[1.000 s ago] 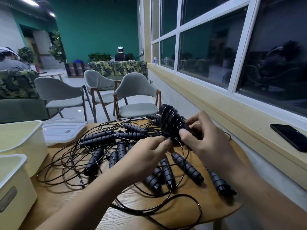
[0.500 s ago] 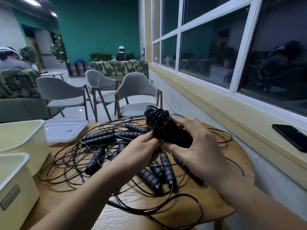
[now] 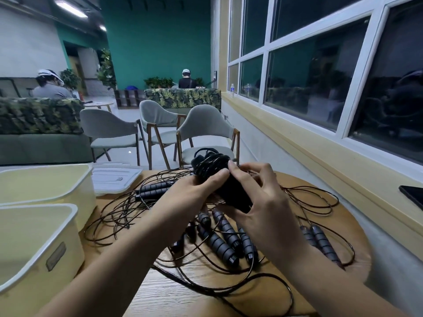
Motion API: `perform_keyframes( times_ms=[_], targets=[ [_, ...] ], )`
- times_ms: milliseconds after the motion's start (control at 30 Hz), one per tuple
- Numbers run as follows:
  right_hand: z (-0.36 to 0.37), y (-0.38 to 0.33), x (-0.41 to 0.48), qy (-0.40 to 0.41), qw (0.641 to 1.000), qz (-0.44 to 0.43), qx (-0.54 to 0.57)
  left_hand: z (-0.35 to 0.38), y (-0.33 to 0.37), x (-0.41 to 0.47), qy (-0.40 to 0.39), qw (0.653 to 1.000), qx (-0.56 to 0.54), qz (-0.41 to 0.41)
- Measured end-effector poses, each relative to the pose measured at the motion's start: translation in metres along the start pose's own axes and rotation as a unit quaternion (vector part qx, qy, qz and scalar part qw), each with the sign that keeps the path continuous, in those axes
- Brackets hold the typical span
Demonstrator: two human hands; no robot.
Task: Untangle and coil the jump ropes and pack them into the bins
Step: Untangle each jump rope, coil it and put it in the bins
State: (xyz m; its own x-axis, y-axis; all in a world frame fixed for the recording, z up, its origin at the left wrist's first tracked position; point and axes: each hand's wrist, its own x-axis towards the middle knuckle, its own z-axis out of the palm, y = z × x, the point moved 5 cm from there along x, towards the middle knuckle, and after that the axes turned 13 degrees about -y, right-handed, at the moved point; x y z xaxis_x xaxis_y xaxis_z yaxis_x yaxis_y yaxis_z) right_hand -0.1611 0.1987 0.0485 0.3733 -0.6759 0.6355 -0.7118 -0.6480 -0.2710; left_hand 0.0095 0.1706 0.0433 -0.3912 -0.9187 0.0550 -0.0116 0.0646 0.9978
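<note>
A coiled black jump rope bundle (image 3: 211,165) is held above the round wooden table (image 3: 229,294), its cord wound round the handles. My left hand (image 3: 190,193) grips the bundle from the left, fingers curled over it. My right hand (image 3: 258,197) grips it from the right, thumb under and fingers on top. Below lies a tangle of thin black cords (image 3: 128,209) with several ribbed black handles (image 3: 223,241). Two cream bins stand at the left: a near bin (image 3: 34,243) and a far bin (image 3: 45,181).
Flat white lids (image 3: 114,177) lie behind the far bin. A black phone (image 3: 412,193) rests on the window sill at the right. Grey chairs (image 3: 206,133) stand beyond the table. Two people sit far back in the room.
The bundle has moved left and slightly up with both hands. My left hand has closed round it, and my right hand has shifted its hold over the bundle's right side.
</note>
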Motion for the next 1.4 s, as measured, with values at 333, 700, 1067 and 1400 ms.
perform_keyframes(
  times_ms=[333, 700, 1067, 1400],
  targets=[
    [0.053, -0.095, 0.039, -0.024, 0.996, -0.082, 0.038, -0.099, 0.043, -0.083, 0.118, 0.993, 0.014, 0.018],
    [0.127, -0.209, 0.075, -0.13, 0.958, -0.109, 0.233, -0.229, 0.038, -0.182, 0.238, 0.97, 0.027, -0.046],
    [0.2, -0.213, 0.083, -0.305, 0.927, -0.087, 0.202, -0.312, -0.012, -0.235, 0.15, 0.962, 0.101, -0.206],
    [0.222, -0.205, 0.076, -0.389, 0.899, -0.044, 0.197, -0.325, -0.066, -0.214, 0.073, 0.915, 0.088, -0.388]
  ],
)
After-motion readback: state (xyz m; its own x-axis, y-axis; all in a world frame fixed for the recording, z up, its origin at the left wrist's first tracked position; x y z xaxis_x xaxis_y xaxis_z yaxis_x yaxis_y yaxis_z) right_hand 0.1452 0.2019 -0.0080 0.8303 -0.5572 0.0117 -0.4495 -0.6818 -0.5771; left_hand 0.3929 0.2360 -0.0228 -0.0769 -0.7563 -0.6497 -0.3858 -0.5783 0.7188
